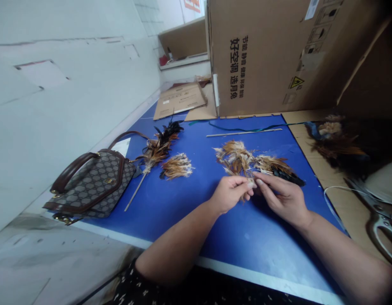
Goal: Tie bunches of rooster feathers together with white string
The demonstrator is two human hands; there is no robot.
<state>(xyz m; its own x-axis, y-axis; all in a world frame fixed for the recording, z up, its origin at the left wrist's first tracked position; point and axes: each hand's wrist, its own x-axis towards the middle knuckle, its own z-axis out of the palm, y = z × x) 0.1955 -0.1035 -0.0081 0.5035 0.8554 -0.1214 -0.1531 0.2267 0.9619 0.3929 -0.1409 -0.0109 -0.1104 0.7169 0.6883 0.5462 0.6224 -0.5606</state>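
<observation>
My left hand [230, 192] pinches a small feather [251, 182] between thumb and fingers above the blue table. My right hand [283, 197] is closed at the fingertips beside it; whether it also grips the feather is too small to tell. Just beyond the hands lies a loose pile of brown and cream feathers [236, 154]. A second bunch of brown feathers [269, 163], with black feathers [288, 177] at its right end, lies partly behind my right hand. Left of these rests a small bundle of tan feathers [178, 166].
A feather duster [159, 146] on a thin stick lies beside a patterned handbag [97, 182] at left. A thin stick [243, 133] and green ribbon [247, 128] lie at the back, before a large cardboard box [262, 59]. Scissors [382, 220] and dark feathers [335, 144] are at right.
</observation>
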